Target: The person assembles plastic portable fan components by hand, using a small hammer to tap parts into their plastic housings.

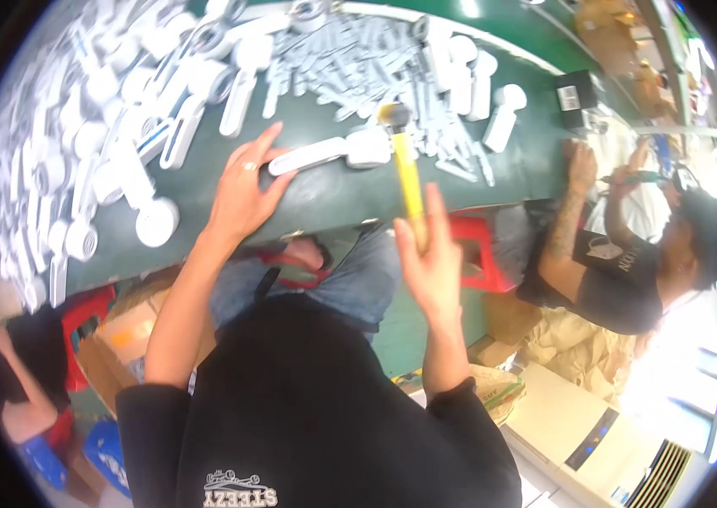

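My left hand (pixel 244 188) grips the end of a white long-handled plastic part (pixel 316 156) with a thick rounded head, lying on the green table top. My right hand (pixel 433 267) is wrapped round the yellow handle of a hammer (pixel 409 182). The hammer's dark head is up at the far end, just beside the white part's rounded head; I cannot tell whether they touch. Beyond them spreads a pile of small grey-white strips (pixel 337 63). More white round-headed parts (pixel 504 117) lie to the right of the pile.
Many similar white parts (pixel 83 140) are heaped across the left of the green table (pixel 215 203). At the right a co-worker (pixel 600 271) sits with both hands over the work. Red stools (pixel 479 252), cardboard boxes and brown paper (pixel 583 347) stand around; another person (pixel 28 372) is at the lower left.
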Action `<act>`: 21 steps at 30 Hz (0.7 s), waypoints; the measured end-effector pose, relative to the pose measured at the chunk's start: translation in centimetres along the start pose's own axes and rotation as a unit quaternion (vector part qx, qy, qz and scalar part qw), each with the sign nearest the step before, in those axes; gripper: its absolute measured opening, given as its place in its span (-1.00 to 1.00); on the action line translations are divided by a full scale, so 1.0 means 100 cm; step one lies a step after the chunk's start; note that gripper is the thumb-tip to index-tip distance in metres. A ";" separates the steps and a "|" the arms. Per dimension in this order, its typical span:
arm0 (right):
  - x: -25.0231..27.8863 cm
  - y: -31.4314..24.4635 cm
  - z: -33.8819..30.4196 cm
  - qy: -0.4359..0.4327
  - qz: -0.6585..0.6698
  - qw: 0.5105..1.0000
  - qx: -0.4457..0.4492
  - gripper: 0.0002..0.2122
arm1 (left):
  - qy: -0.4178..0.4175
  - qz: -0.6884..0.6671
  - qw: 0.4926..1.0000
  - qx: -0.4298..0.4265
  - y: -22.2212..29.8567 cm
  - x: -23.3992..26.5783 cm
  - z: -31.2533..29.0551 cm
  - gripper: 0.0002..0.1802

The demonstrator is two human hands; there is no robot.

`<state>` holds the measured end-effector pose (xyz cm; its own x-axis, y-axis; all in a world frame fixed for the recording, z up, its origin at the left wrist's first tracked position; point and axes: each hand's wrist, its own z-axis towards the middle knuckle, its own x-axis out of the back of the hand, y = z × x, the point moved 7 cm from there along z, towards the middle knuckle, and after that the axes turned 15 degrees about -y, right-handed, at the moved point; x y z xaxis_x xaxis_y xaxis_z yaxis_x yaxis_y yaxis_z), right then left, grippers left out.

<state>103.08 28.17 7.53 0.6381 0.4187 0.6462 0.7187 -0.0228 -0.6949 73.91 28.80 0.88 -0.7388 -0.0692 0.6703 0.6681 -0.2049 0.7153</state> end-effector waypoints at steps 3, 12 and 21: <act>0.092 0.017 0.044 0.185 -0.032 0.981 -0.040 -0.40 | -0.007 0.071 0.993 -0.094 0.012 0.006 -0.001 -0.39; 0.158 0.128 0.195 0.193 -0.381 0.901 -0.077 -0.48 | 0.050 0.083 0.985 -0.146 0.027 0.019 -0.025 -0.76; 0.141 0.057 0.072 0.191 0.242 0.949 0.071 -0.73 | 0.404 -0.054 0.853 0.326 -0.026 0.224 -0.198 -0.48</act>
<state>114.17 40.49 10.37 0.9568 0.0302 0.2891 0.2890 0.0060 -0.9573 53.91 8.41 10.12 -0.4431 -0.7881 0.4273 0.3044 0.3160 0.8986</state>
